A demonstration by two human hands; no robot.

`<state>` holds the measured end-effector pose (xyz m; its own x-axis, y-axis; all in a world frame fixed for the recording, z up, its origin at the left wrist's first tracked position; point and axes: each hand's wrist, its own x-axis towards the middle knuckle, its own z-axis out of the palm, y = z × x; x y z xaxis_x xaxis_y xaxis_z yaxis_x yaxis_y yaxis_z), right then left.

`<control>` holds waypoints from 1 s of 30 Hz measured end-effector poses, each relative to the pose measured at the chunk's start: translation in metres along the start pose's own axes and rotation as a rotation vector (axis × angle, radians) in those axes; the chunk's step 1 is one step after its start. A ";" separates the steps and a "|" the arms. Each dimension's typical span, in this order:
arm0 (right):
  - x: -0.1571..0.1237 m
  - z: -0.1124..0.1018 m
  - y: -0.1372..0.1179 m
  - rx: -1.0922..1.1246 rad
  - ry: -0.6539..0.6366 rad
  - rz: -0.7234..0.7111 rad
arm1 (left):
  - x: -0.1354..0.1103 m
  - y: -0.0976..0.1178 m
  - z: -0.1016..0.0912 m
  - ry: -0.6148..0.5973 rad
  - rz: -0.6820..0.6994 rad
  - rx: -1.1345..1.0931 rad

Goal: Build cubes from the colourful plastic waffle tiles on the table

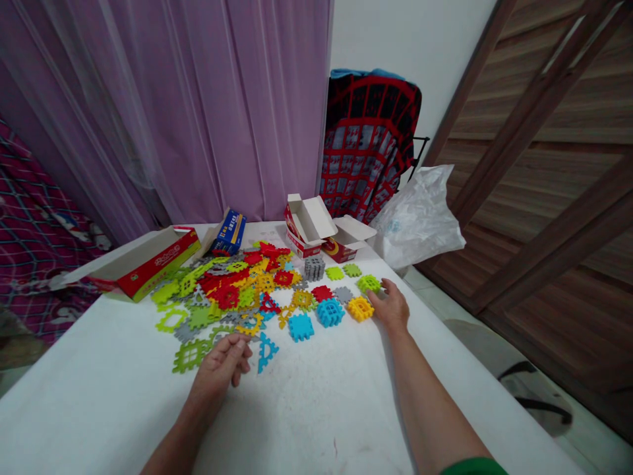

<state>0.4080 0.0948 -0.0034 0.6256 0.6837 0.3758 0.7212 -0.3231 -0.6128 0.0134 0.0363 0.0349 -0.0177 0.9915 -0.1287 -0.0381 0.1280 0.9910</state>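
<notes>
My right hand point(391, 307) is at the right of the table, its thumb and fingers around the near right edge of a small light-green stack of square interlocking plastic pieces point(368, 284). Just below that stack lies a yellow stack point(360, 309), with a blue stack point(330, 313) to its left. My left hand point(226, 361) hovers low over the near edge of the pile, fingers loosely curled and nothing visible in them. A blue triangular piece point(267, 352) is beside its fingertips, and a green window-shaped square point(190, 356) lies to its left.
A mixed heap of colourful pieces point(227, 297) covers the table's left middle. Grey stacked pieces point(314, 268) stand behind the sorted ones. Opened boxes, one red and yellow point(158, 267), one blue point(231, 231), line the back. A white plastic bag point(418, 218) hangs by the right edge.
</notes>
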 end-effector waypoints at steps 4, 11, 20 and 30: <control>0.000 -0.002 -0.002 -0.059 -0.049 0.025 | 0.001 -0.001 0.000 -0.003 0.000 -0.006; 0.000 -0.006 -0.007 -0.118 -0.117 0.071 | 0.001 -0.001 -0.001 -0.009 -0.012 -0.007; 0.000 -0.009 -0.012 -0.205 -0.159 0.067 | 0.001 -0.002 -0.001 -0.007 -0.004 0.002; 0.000 -0.010 -0.015 -0.293 -0.195 0.054 | 0.001 0.000 -0.001 -0.019 -0.004 0.003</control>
<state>0.4005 0.0929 0.0126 0.6170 0.7633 0.1914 0.7611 -0.5170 -0.3917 0.0124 0.0375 0.0343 0.0015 0.9912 -0.1324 -0.0348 0.1323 0.9906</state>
